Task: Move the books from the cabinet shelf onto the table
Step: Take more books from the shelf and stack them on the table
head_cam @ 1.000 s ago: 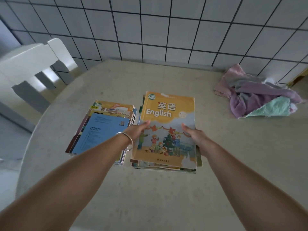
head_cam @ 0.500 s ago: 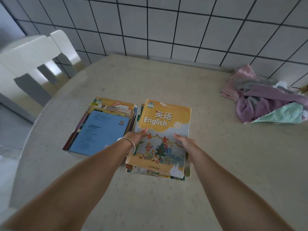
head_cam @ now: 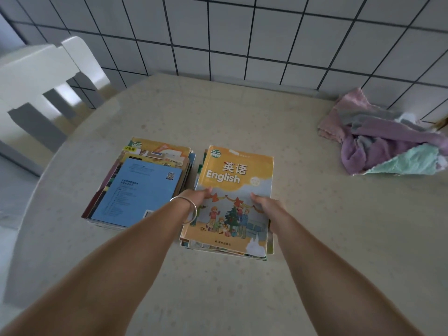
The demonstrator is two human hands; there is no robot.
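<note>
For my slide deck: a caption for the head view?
Both hands grip an English textbook stack on the table beside another stack.

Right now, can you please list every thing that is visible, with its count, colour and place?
English book: one, orange and pale blue, top of the right pile.
blue book: one, top of the left pile.
book piles: two, side by side on the table; books below cannot be counted.
table: one, beige, against the wall.
cloths: a heap, pink, purple, mint, far right of the table.
chair: one, white, left.
tiled wall: white, behind.
bracelet: one, silver, left wrist.
left hand, right hand: both grip the English book.
</note>
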